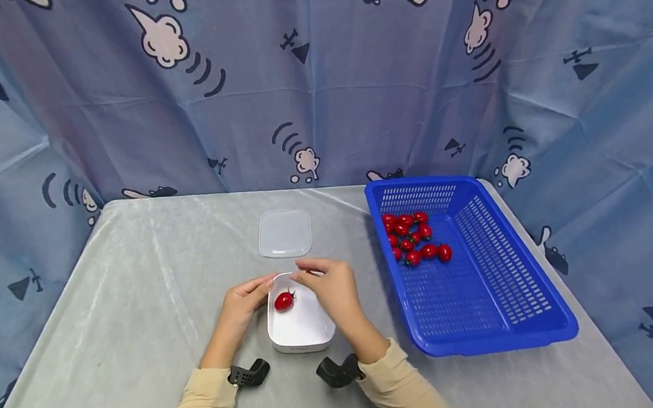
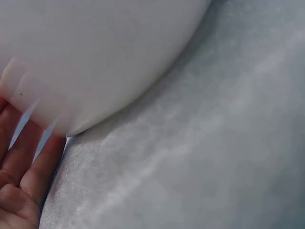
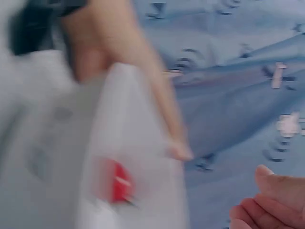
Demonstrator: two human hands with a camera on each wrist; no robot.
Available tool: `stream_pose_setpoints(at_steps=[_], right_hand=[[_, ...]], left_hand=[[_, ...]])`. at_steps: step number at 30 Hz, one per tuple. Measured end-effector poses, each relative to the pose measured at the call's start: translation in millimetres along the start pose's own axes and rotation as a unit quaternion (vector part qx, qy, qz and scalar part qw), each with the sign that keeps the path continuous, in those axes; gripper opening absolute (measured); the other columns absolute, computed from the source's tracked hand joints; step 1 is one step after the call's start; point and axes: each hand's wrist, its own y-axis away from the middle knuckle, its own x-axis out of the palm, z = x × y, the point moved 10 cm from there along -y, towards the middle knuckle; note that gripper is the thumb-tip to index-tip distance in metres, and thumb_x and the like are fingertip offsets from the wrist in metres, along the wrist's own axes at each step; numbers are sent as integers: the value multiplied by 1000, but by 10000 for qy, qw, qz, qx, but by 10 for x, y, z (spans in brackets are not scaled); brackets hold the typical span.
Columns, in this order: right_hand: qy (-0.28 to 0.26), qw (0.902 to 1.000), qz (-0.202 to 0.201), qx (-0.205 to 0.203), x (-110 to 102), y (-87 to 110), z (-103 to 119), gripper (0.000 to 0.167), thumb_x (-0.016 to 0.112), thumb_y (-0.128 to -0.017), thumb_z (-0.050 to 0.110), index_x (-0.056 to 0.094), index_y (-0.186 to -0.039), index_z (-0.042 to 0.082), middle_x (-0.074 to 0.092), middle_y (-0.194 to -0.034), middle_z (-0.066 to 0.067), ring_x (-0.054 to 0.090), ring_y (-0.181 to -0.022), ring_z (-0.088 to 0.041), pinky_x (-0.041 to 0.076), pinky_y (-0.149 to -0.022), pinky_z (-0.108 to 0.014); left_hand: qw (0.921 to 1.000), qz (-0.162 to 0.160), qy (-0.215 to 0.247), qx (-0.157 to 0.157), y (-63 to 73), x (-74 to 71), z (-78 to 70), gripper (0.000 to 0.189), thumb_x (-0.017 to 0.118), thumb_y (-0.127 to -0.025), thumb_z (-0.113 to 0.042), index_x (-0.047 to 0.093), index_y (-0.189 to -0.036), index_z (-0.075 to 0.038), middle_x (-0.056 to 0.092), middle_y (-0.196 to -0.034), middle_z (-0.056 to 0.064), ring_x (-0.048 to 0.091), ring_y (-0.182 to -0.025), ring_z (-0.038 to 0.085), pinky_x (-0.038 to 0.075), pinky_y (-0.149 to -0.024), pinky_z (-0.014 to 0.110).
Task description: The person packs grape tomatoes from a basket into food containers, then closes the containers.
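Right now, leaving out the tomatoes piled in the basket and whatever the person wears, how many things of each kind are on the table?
Blue plastic basket: 1
White square container: 1
Translucent lid: 1
Cherry tomato, inside the container: 1
Total: 4

- A small curtained-off filming spot, by its look; whether it stands in a home or a lab cannot be told.
- Blue cartoon-print curtain point(image 1: 342, 112) hangs behind and along both sides.
- Pale, plush-looking cloth point(image 1: 131, 299) covers the worktop.
- Black devices point(image 1: 250, 373) sit at both wrists, suggesting recording gear.
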Motion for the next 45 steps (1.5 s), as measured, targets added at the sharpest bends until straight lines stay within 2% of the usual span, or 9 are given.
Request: stream_pose_setpoints(at_steps=[5,11,18,21,26,30,35,41,45], right_hand=[[-123,9994,-294,96,-503,-86,158,26,82,-81,15,79,-104,4,77,-103,-14,72,-101,-25,59,-83,-29],[-169,9970,-630,420,-1061,-183,123,33,82,-83,24,77,-112,8,75,-112,-10,70,-102,-16,54,-79,-13],[149,9910,-1139,687,-1657,-401,-100,39,81,-84,34,76,-114,9,77,-108,-4,66,-87,4,53,-76,-13],[499,9858,-1332,896,-1905,-478,-251,43,78,-86,38,75,-117,10,75,-114,-4,61,-90,5,50,-79,-14],[827,9792,-1409,1203,-2232,-560,-508,50,72,-89,44,70,-125,10,73,-121,-1,62,-95,3,52,-99,-28],[739,9812,-1268,1257,-2404,-643,-715,55,71,-90,43,66,-130,6,70,-95,22,60,-82,15,51,-98,-23],[276,9840,-819,1560,-2495,-727,-1008,62,70,-91,40,58,-136,-1,61,-83,30,64,-81,12,50,-91,-19],[605,9816,-18,1813,-2489,-809,-1274,69,68,-91,47,53,-142,1,67,-101,23,62,-86,13,45,-107,-38],[547,9806,302,1858,-2503,-848,-1407,74,67,-92,46,47,-146,0,65,-129,11,59,-88,16,42,-111,-41]], left_hand=[[10000,-53,58,35,12,-13,-4,38,65,-95,-13,63,-126,10,74,-104,-15,69,-95,0,54,-89,19],[9999,-76,49,68,28,-25,-24,38,66,-95,-12,63,-125,10,74,-101,-18,69,-95,-1,55,-87,18],[9999,-110,113,-13,34,-20,-13,37,66,-94,-11,63,-125,10,74,-102,-15,69,-96,-1,55,-88,19],[9999,-95,88,-34,27,-16,5,37,66,-94,-11,63,-125,9,74,-104,-14,69,-96,0,55,-88,20],[9999,-94,56,-49,8,-16,21,38,67,-94,-12,63,-125,9,75,-106,-11,70,-95,1,55,-89,20],[9999,-96,47,-63,-2,-20,21,38,67,-94,-13,64,-125,8,75,-108,-9,70,-95,1,55,-89,20],[9998,-174,-72,-50,1,-21,7,37,68,-94,-14,65,-123,8,75,-112,-3,69,-96,0,55,-88,19],[9999,-158,-31,18,3,-23,7,37,68,-94,-15,65,-122,8,75,-110,-3,69,-95,0,55,-87,19],[9999,-138,-19,69,1,-14,-6,37,68,-93,-15,66,-122,9,75,-109,-4,69,-95,-1,55,-86,19]])
